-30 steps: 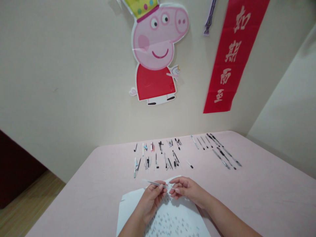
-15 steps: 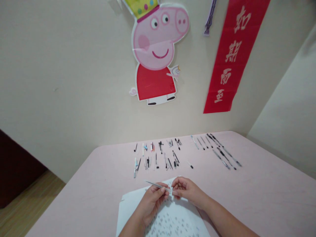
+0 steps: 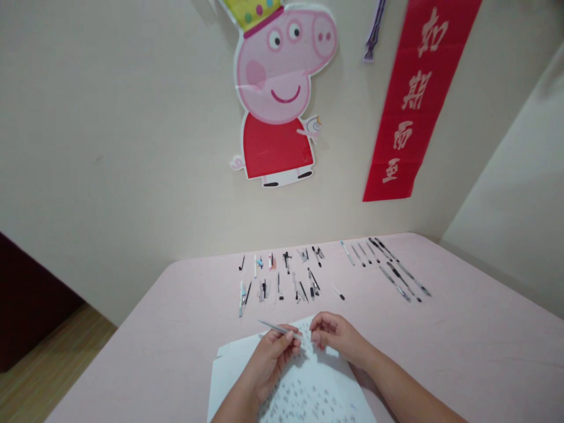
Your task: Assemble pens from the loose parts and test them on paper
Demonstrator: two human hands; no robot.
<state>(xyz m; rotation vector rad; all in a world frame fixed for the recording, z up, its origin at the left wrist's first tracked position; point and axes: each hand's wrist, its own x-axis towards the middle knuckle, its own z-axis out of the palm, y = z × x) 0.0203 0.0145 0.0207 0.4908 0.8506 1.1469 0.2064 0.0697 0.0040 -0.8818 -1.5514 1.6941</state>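
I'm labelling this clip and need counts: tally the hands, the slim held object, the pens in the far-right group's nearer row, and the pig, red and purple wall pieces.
Left hand and right hand: 2
Slim grey object: 1
Pens: 3
Pig cutout: 1
Red banner: 1
Purple hanging: 1
Total: 9

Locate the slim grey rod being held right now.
Head view, lower middle: the slim grey rod is in the left hand, by the far edge of the white sheet, with the right hand just to its right.

Pink pig cutout (image 3: 279,88) on wall (image 3: 132,147); red banner (image 3: 420,106) to right; purple strip (image 3: 373,35) between them.
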